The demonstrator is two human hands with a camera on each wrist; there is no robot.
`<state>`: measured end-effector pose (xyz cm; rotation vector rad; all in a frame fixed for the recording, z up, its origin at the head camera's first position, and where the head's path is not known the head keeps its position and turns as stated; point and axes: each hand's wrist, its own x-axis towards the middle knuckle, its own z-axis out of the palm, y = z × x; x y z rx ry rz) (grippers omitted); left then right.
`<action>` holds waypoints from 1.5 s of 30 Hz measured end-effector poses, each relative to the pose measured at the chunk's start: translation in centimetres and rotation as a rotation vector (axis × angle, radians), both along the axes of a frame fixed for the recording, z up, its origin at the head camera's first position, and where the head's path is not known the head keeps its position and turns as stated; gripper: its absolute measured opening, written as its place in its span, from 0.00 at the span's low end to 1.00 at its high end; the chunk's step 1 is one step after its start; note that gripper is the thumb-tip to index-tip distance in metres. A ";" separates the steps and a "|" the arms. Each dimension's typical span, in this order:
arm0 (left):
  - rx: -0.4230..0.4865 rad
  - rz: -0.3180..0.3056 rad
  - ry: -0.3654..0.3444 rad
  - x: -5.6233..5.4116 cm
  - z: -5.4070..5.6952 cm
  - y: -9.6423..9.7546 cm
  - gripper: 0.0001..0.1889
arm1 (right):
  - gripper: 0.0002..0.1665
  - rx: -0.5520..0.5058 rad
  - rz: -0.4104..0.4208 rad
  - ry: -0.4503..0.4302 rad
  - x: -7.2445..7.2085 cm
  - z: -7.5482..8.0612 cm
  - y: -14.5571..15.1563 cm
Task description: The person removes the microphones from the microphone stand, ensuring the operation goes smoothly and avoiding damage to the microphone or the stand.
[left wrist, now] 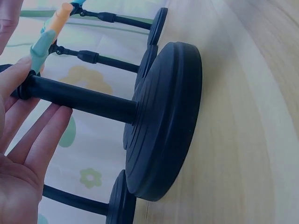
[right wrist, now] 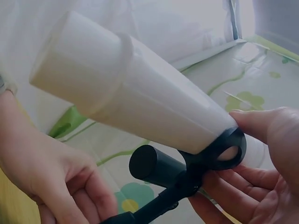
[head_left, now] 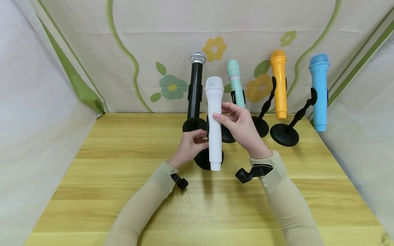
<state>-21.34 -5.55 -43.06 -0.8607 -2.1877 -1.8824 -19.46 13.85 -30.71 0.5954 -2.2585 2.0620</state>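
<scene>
In the head view my right hand [head_left: 241,126] grips a white microphone [head_left: 214,143], thumb on its front and fingers behind. The microphone stands nearly upright, mesh head at the top. The right wrist view shows its body inside the black clip [right wrist: 236,144] of a microphone stand, close to the right fingers. Lower down on the left, my left hand [head_left: 189,147] holds that stand by its pole [left wrist: 88,98], between thumb and fingers. The stand's round black base [left wrist: 163,121] is near the tabletop; whether it touches I cannot tell.
Behind stand a black microphone with silver head [head_left: 194,89], a mint-green microphone [head_left: 236,82], an orange microphone [head_left: 280,89] and a blue microphone [head_left: 320,92], each on a black stand. The wooden table [head_left: 107,171] meets a flowered cloth [head_left: 172,20] at the back.
</scene>
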 end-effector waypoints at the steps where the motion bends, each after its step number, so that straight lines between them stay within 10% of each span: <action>1: -0.006 -0.001 -0.003 0.0 0.1 0.0 0.11 | 0.25 0.005 -0.002 0.015 -0.1 0.1 0.0; 9: -0.022 -0.014 -0.008 0.0 0.3 -0.2 0.10 | 0.23 0.019 -0.024 0.091 -0.8 0.4 -0.1; 24: -0.026 -0.018 -0.047 0.0 0.4 -0.2 0.10 | 0.33 0.029 -0.008 -0.129 -0.6 0.6 0.5; 45: -0.026 -0.001 -0.026 0.1 0.2 -0.2 0.10 | 0.32 0.030 0.006 -0.141 -0.3 1.3 0.5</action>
